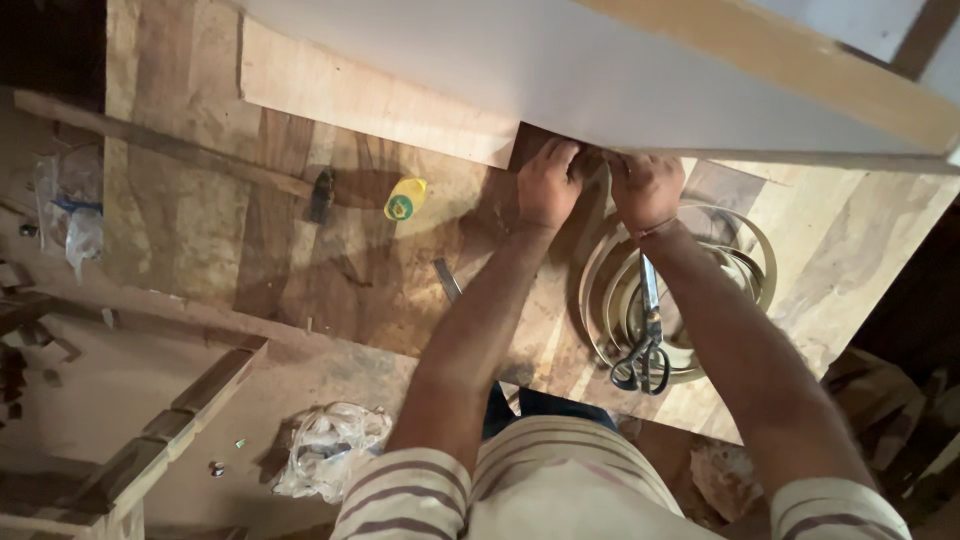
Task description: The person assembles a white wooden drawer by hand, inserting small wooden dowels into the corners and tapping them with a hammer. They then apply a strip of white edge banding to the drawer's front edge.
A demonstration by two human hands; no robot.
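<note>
Head view, looking down. I see my left hand (548, 183) and right hand (645, 188) side by side, fingers curled and pressed against the lower edge of a large white panel (560, 75) that slants across the wooden workbench (250, 240); what the fingers pinch, I cannot tell. Black scissors (645, 345) lie on a coil of pale edge banding (760, 265) beneath my right forearm. A yellow bottle (405, 198) and a hammer (322, 192) rest to the left.

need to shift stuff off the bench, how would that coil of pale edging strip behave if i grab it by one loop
The coil of strip looks thin and loosely wound, so it would probably sag and unspool. It is likely light. The scissors lie across it and would probably slide off.
</note>
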